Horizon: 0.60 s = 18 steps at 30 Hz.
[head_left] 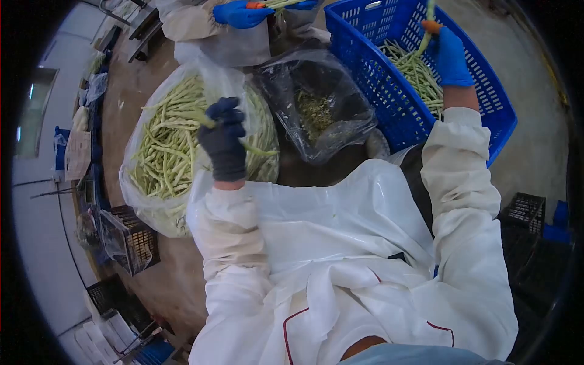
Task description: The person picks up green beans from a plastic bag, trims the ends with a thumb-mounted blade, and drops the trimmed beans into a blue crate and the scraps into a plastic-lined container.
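My left hand (224,139), in a dark glove, is closed round some green beans (260,151) whose ends stick out on both sides. It is over the right part of a clear plastic bag (129,176) full of pale green beans (167,140). My right hand (449,55), in a blue glove, is over the blue crate (389,112), closed on an orange-handled tool (431,27) and a long bean (424,44). More beans (413,76) lie inside the crate.
Between bag and crate stands a clear-lined container (350,125) with green trimmings (315,112). Across from me a co-worker's blue-gloved hand (242,14) holds an orange-handled tool. A black crate (524,210) is at the right, another crate (139,237) at the left.
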Available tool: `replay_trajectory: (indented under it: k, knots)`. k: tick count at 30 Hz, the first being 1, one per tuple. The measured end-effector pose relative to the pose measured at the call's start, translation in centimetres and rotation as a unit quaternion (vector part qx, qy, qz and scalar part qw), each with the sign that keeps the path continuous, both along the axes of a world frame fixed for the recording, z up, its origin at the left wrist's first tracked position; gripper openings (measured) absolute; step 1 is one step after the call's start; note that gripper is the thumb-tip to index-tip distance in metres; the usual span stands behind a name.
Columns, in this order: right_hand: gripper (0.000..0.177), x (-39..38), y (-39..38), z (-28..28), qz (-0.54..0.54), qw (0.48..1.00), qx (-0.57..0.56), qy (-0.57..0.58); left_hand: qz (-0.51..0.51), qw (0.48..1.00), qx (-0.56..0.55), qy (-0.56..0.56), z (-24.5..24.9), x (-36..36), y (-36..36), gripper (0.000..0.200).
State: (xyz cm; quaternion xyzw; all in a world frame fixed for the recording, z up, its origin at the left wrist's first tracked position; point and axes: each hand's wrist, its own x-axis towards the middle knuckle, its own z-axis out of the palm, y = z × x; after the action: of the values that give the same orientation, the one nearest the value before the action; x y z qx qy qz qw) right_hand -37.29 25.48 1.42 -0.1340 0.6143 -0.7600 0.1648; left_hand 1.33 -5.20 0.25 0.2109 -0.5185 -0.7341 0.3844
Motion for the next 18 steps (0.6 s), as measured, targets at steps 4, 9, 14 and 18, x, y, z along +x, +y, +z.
replay_trajectory:
  k: [4, 9, 14, 18]
  knots:
    - [0.039, -4.3, 1.1, -3.8, -0.051, 0.986, -0.152, -0.053, -0.085, 0.983, -0.057, -0.154, -1.3, -3.2, 3.3, 0.031]
    - [0.026, 4.9, -5.2, 0.2, 0.17, 0.977, -0.002, 0.126, -0.123, 0.93, -0.199, -0.285, -7.0, -4.5, 2.2, 0.041]
    - [0.024, 16.0, -12.5, 1.3, 0.297, 0.886, 0.112, 0.338, -0.05, 0.797, -0.458, -0.39, -6.6, -4.4, 3.5, 0.043]
    - [0.025, 19.0, -12.7, 1.6, 0.33, 0.779, 0.245, 0.475, -0.066, 0.72, -0.49, -0.487, -5.1, -4.1, 4.4, 0.036]
